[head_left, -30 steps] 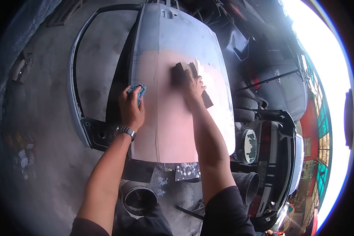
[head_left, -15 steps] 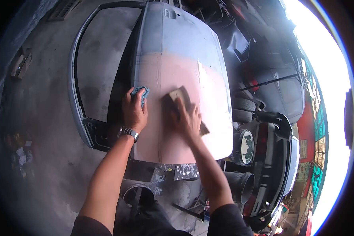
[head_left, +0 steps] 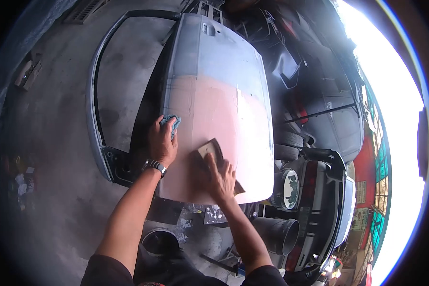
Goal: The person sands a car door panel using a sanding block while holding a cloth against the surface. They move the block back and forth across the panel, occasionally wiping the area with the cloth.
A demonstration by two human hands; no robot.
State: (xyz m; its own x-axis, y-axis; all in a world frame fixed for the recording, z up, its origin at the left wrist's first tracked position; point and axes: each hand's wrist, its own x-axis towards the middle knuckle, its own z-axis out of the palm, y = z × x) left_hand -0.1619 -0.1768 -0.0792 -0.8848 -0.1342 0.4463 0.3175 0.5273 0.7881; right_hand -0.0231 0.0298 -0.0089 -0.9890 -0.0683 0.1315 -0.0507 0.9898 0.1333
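Car door [head_left: 219,95]: hands [head_left: 221,182] partly hide cloth [head_left: 177,122] and block [head_left: 207,148].

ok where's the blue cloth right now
In the head view, the blue cloth is in the left hand, near the left edge of the door, above-left of the block.

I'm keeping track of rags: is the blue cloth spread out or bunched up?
Bunched up: the blue cloth shows as a crumpled wad under the left hand's fingers.
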